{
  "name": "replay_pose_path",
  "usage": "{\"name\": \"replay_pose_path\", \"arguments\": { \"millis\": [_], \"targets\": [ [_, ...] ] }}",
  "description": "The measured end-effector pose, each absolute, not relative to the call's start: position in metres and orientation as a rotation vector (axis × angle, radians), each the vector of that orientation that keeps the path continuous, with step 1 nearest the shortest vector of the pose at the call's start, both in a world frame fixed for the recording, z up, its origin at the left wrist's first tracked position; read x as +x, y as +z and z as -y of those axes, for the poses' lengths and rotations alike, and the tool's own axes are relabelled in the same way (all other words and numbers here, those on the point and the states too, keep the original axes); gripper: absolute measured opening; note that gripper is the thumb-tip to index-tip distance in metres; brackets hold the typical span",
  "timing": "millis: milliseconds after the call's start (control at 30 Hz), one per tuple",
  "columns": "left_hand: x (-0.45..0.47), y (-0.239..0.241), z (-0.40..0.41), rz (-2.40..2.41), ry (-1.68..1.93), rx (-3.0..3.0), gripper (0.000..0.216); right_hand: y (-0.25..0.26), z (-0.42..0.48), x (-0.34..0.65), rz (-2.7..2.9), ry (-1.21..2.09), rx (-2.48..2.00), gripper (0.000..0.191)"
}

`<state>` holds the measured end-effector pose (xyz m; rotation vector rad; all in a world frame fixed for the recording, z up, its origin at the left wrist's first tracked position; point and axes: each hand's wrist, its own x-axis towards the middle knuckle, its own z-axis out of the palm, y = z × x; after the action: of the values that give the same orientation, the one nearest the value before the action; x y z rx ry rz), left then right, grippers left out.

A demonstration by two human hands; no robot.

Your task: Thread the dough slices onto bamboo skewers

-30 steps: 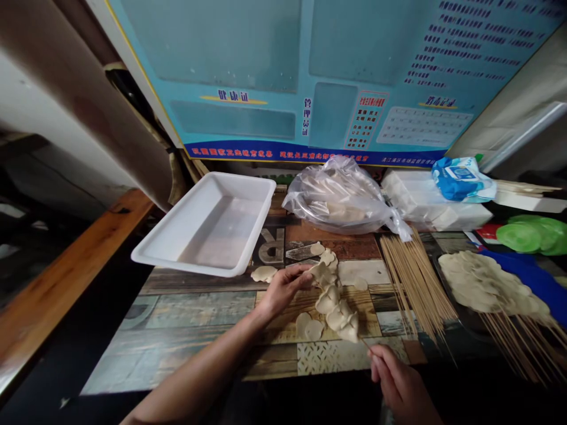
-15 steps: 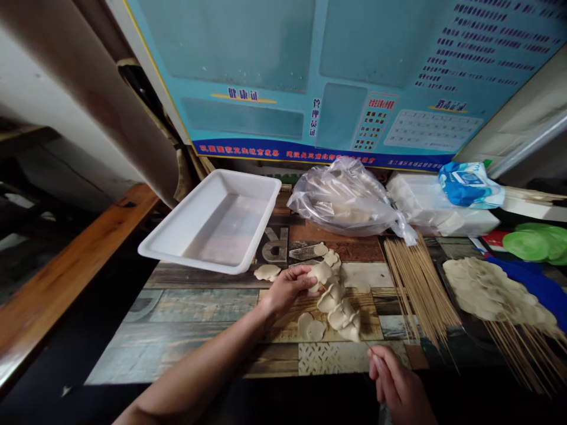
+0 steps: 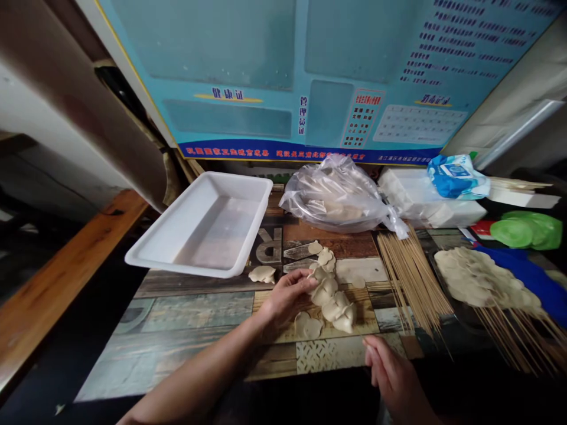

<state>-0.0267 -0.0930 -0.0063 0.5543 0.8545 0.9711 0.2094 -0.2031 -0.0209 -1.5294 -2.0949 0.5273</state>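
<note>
on the wood-print tabletop point(image 3: 186, 307) under a blue wall board point(image 3: 248, 59), pale round skewered slices point(image 3: 334, 304) are now brought lower.
pinched by the left hand point(image 3: 286, 295); the right hand point(image 3: 392, 375) hold cannot be told.

tray point(image 3: 201, 227) left of bag point(image 3: 339, 198), skewers point(image 3: 410, 277) right

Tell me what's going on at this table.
A person holds a thin wooden skewer strung with pale round food slices: the left hand pinches the slices at the far end, the right hand grips the near end. A white rectangular plastic tray sits left, a bundle of bare wooden skewers right.
</note>
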Motion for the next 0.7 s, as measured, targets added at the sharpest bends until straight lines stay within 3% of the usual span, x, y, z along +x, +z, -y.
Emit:
{"name": "replay_pose_path", "arguments": {
  "millis": [200, 367, 567, 700],
  "targets": [
    [-0.022, -0.005, 0.100, -0.764, 0.873, 0.487, 0.036, -0.012, 0.205, 0.199, 2.058, 0.706, -1.599, 0.028],
    [-0.023, 0.010, 0.102, -0.911, 0.855, 0.453, 0.053, 0.011, 0.196, 0.229, 2.036, 0.357, -1.799, 0.033],
    [-0.027, 0.014, 0.096, -1.043, 0.795, 0.481, 0.058, 0.055, 0.181, 0.339, 1.666, -0.135, -2.319, 0.031],
    [-0.026, 0.014, 0.096, -1.083, 0.776, 0.471, 0.057, 0.071, 0.160, 0.391, 1.535, -0.291, -2.557, 0.029]
  ]
}}
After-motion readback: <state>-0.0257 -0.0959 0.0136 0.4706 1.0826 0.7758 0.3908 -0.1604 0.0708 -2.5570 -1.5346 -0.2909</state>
